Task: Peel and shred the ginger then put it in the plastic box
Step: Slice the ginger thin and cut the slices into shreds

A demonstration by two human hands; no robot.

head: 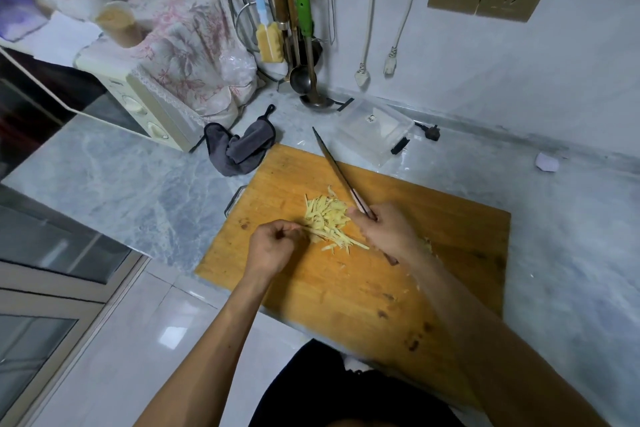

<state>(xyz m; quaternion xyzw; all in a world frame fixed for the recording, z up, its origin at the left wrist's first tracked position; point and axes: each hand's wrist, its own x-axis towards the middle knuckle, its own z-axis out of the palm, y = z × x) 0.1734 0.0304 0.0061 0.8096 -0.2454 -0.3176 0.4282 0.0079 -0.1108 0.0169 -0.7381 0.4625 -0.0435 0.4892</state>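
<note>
Grey stone makes up the kitchen counter (114, 180), and a big wooden cutting board (433, 236) lies flat on it so the knife has something safe to cut on. On the board, near its far-left part, sits a pile of thin yellow ginger strips (327, 218). The ginger looks peeled and cut up already. The left hand (273, 246) is just left of the pile, still on the board, with its fingers curled in and the tips pinched close, touching the edge of the strips. It seems to be gathering loose bits or holding them in place; I cannot tell if it grips any. The right hand (388, 232) is just right of the pile, and its fingers wrap tight around the handle of a long knife (337, 172). The blade points away toward the far edge of the board and reaches past it, maybe so the flat side can push or scoop the strips. The clear plastic box (375, 130) waits just behind the board's far edge, close by so the ginger has a short trip. Nothing seems to be in it yet, though it is hard to see inside. A grey cloth (242, 147) lies bunched up at the board's far-left corner, handy for wiping. Ladles and brushes (301, 28) hang on the wall well behind the board.
</note>
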